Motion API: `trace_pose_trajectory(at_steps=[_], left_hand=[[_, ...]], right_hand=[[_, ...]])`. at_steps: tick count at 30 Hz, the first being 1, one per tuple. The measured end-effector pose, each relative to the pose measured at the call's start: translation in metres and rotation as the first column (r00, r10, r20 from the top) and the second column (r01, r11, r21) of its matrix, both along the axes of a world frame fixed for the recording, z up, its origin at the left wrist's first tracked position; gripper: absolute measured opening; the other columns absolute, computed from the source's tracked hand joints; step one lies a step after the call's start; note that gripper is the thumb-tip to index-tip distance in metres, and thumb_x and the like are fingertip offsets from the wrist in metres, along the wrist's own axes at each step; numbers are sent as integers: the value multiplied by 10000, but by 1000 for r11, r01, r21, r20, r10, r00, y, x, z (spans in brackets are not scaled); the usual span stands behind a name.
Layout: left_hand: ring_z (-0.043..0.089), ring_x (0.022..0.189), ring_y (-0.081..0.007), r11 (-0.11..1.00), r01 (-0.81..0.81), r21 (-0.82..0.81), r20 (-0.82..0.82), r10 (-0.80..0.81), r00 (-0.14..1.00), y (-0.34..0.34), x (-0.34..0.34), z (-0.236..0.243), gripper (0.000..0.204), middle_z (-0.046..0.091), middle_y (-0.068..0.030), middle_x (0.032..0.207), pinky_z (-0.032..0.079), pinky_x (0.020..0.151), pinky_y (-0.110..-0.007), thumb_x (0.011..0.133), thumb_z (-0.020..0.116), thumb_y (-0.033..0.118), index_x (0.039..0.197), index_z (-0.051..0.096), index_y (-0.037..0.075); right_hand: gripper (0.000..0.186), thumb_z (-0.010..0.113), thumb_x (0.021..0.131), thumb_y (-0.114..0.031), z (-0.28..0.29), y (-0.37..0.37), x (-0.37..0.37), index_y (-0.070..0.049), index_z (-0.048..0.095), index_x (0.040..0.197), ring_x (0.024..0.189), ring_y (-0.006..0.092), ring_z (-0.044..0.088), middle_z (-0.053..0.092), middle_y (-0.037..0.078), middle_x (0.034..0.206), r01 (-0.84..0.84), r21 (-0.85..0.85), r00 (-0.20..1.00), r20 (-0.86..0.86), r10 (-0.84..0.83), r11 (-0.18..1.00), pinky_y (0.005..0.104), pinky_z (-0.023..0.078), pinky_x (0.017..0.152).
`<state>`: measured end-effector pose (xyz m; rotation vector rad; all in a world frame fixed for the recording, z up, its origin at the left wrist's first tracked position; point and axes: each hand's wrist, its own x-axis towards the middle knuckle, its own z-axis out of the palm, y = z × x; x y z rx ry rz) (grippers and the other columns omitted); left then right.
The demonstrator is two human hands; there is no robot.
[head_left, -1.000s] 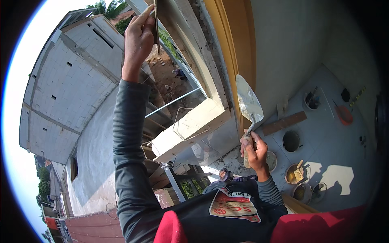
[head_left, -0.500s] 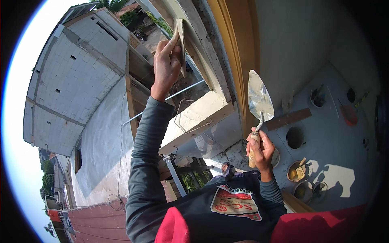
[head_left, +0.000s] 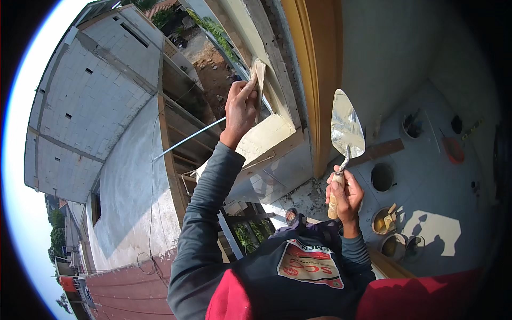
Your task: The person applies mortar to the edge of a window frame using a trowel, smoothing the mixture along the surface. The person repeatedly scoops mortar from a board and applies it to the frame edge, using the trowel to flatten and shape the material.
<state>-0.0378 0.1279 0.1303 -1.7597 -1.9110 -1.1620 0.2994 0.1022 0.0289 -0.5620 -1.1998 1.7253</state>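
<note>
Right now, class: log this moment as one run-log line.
left hand: holds board at cream jamb | right hand: holds trowel, blade smeared | buckets: on floor

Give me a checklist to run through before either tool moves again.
1. Right grip closed around the trowel handle: ok.
2. Trowel blade free of residue: not ok; patchy smears show.
3. Left grip holding the flat board: ok.
4. Flat board pressed against the cream surround: cannot tell; they overlap in this view.
5. Long brown plank on the floor away from the foot: ok.
6. Foot firmly supported: cannot tell; too small.
</note>
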Motion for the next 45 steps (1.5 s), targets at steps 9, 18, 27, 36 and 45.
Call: trace_pose_trajectory(at_steps=[9, 18, 27, 36, 45], left_hand=[[626, 963, -324, 978, -33, -207, 91, 53, 994, -27, 9, -50, 450, 615, -164, 1075, 495, 851, -379, 891, 565, -37, 1319, 636, 82], [663, 922, -127, 936, 267, 231, 965, -256, 62, -60, 38, -51, 413, 625, -69, 1197, 572, 746, -249, 993, 440, 6, 1402, 492, -22], [682, 1065, -273, 796, 227, 561, 746, -368, -555, -72, 37, -72, 434, 595, -186, 1285, 599, 901, -436, 989, 376, 50, 1418, 429, 12], [680, 1025, -187, 751, 317, 579, 805, -466, -367, -114, 30, -77, 423, 622, -151, 1252, 580, 851, -314, 970, 454, 66, 1380, 465, -42], [682, 950, -135, 820, 286, 496, 866, -444, -229, -147, 9, -60, 362, 676, -131, 1149, 562, 804, -267, 966, 532, 106, 1290, 556, -53]], right_hand=[[443, 616, 962, -151, 7, -1, 0, 82, 511, 1325, 660, 98, 574, 611, 97, 963, -27, 30, 999, 28, 26, 999, 240, 488, 539], [423, 592, 966, -156, 27, 6, -18, 81, 551, 1314, 652, 83, 571, 644, 103, 949, -115, 339, 959, 282, 16, 934, 232, 475, 540], [249, 725, 827, -49, 46, 26, -25, 75, 642, 1027, 764, 392, 648, 631, 203, 922, -320, 837, 815, 482, -322, 443, 406, 526, 636], [297, 687, 895, -69, 42, 54, -84, 110, 610, 1120, 693, 356, 623, 606, 201, 870, -198, 942, 797, 315, -515, 270, 384, 506, 589], [452, 602, 993, -206, -2, 41, -177, 112, 528, 1306, 553, 88, 545, 591, 41, 686, 163, 403, 937, 222, -269, 900, 254, 451, 492]])
